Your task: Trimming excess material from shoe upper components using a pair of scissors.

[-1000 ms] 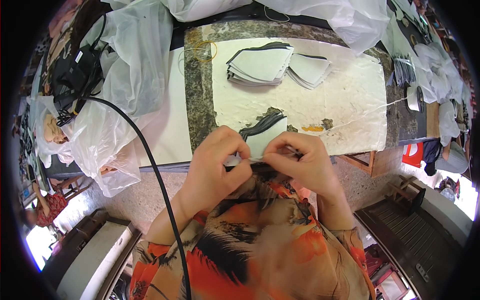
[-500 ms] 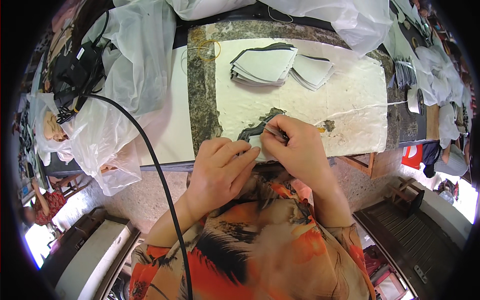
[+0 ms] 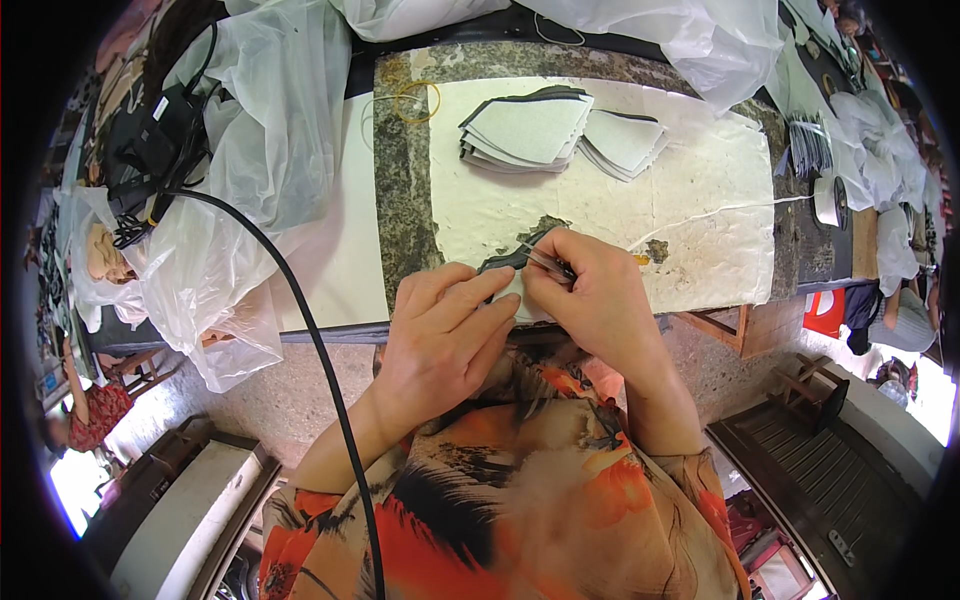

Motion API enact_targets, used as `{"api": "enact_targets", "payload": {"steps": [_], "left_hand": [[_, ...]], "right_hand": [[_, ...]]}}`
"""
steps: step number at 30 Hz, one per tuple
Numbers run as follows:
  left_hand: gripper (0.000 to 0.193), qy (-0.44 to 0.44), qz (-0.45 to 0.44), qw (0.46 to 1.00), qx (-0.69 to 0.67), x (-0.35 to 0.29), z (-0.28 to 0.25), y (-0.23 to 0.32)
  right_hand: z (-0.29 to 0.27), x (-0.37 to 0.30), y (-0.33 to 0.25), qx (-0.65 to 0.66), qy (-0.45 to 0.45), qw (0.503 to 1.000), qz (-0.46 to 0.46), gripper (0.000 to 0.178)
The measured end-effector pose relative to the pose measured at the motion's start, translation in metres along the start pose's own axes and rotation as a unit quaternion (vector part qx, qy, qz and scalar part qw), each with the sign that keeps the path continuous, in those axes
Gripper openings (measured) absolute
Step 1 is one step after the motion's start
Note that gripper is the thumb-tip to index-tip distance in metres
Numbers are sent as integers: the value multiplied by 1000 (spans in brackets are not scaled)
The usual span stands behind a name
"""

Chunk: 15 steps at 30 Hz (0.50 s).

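Close in front of me, a small piece with a dark edge and a white face (image 3: 507,259) lies on the worn white work sheet (image 3: 690,260). My left hand (image 3: 445,325) reaches over it, its fingers pressed onto the dark edge. Beside it my right hand (image 3: 600,295) is closed in a pinch around a thin, pointed metal tool (image 3: 540,257) whose exact kind I cannot make out. The tool's tip points at the dark edge near my left fingertips. A yellow end (image 3: 641,260) shows just past my right hand.
Two fanned stacks of white, dark-backed pieces (image 3: 530,130) lie farther back. A thin white strip (image 3: 720,212) runs across from a roll (image 3: 828,202) at the right. A yellow ring (image 3: 418,102), plastic bags (image 3: 270,120) and a black cable (image 3: 300,295) are on the left.
My left fingers have shifted slightly forward and right, covering more of the piece's dark edge. My right hand and the tool have barely moved.
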<state>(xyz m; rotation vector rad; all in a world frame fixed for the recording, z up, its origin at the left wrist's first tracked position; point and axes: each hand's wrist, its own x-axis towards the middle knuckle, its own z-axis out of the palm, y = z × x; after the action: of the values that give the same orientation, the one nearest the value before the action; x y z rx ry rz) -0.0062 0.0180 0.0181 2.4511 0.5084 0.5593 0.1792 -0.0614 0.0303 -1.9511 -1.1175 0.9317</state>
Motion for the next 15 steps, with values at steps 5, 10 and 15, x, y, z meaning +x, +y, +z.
{"api": "enact_targets", "payload": {"steps": [5, 10, 15], "left_hand": [[26, -16, 2, 1000, 15, 2, -1, 0], [26, -21, 1, 999, 40, 1, 2, 1], [27, -11, -3, 999, 47, 3, 4, 4]], "right_hand": [[-4, 1, -1, -1, -15, 1000, 7, 14], [-21, 2, 3, 60, -35, 996, 47, 15], [-31, 6, 6, 45, -38, 997, 51, 17]]}}
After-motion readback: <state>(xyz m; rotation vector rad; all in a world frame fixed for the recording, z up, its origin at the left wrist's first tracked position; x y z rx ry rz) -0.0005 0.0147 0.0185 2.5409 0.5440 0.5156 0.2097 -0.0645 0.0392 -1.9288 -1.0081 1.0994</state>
